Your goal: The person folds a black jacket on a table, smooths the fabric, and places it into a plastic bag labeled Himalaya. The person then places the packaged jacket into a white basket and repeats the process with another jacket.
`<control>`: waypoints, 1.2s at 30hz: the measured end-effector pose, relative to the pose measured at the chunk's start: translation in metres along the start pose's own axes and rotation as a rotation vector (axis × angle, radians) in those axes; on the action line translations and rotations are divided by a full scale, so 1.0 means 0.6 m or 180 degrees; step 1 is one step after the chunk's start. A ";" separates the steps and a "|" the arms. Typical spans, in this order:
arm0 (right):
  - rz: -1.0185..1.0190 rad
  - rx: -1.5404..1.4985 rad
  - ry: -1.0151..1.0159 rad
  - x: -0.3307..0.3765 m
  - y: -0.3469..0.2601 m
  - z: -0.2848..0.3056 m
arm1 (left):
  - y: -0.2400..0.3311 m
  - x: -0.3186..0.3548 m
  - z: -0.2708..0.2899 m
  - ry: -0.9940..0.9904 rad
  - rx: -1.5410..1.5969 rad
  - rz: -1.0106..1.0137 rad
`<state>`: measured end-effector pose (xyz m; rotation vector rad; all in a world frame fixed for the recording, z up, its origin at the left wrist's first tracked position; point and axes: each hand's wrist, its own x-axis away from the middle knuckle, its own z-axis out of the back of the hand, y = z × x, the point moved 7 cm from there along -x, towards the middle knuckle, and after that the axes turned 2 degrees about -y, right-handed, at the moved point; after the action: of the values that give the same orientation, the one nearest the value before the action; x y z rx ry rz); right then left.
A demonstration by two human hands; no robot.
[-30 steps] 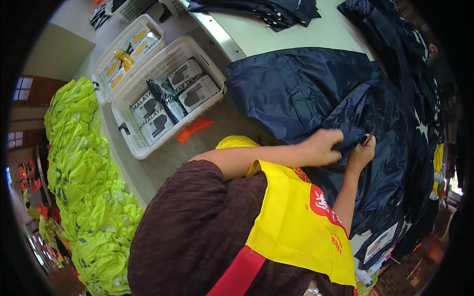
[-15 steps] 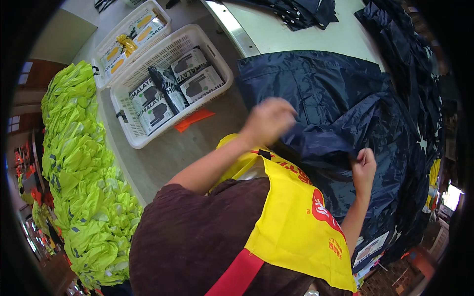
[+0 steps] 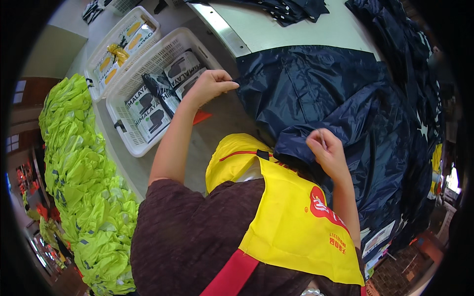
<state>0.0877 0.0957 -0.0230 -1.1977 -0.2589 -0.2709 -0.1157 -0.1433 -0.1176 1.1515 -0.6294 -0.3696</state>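
Observation:
A glossy navy garment (image 3: 306, 89) is spread over the table edge, its far hem lying roughly straight and its near part folded and crumpled. At its left corner my left hand (image 3: 211, 88) is closed in a pinch on the cloth, thumb and fingertips meeting at the edge. Over the nearer folds, my right hand (image 3: 328, 150) is curled with fingertips together. What the right fingers hold, if anything, is too small to make out.
Left of the garment stand a white plastic basket (image 3: 116, 106) of printed packets and a second basket (image 3: 91, 74) behind it. A heap of fluorescent yellow garments (image 3: 89, 187) lies far left. More dark garments (image 3: 385, 29) are piled right. An orange piece (image 3: 201, 117) lies beside the near basket.
My left hand has moved left and away from me, from the garment's middle to its left corner. My right hand has shifted left over the folds.

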 end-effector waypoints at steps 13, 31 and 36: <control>0.0119 -0.0748 0.0100 -0.102 -0.024 -0.047 | 0.084 0.027 -0.086 -0.0346 0.1938 -0.0385; -0.0953 0.1873 0.5045 0.511 0.333 0.262 | 0.324 0.023 -0.467 -0.0959 -0.1406 -0.2876; -0.2532 0.1622 0.5716 0.731 0.499 0.287 | 0.255 0.128 -0.755 -0.2497 -0.2478 -0.4050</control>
<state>0.5922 0.3285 -0.0783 0.0289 0.7684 -1.6993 0.2241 0.1994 -0.0748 0.4611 -0.2527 -2.0202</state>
